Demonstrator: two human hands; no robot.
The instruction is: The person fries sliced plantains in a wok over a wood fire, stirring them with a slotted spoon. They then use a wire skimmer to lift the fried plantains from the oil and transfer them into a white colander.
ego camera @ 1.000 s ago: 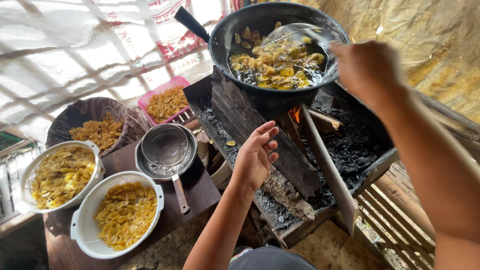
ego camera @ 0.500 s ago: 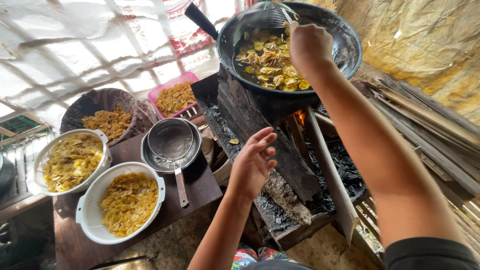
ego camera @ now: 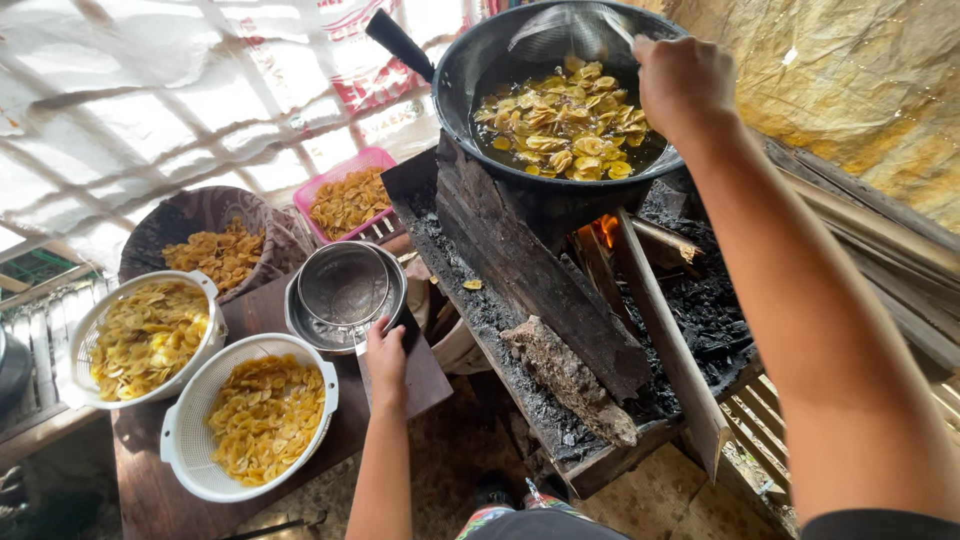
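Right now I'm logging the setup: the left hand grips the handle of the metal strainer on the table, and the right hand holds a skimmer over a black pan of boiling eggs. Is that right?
Not quite. The head view shows the black pan holds yellow chips frying in oil, not eggs. The rest stands: the left hand is on the handle of the metal strainer on the table, and the right hand holds a skimmer over the pan.

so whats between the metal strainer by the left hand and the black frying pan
In the head view, a dark charred wooden slab leans between the metal strainer and the black frying pan, with an ash-strewn ledge holding one stray chip.
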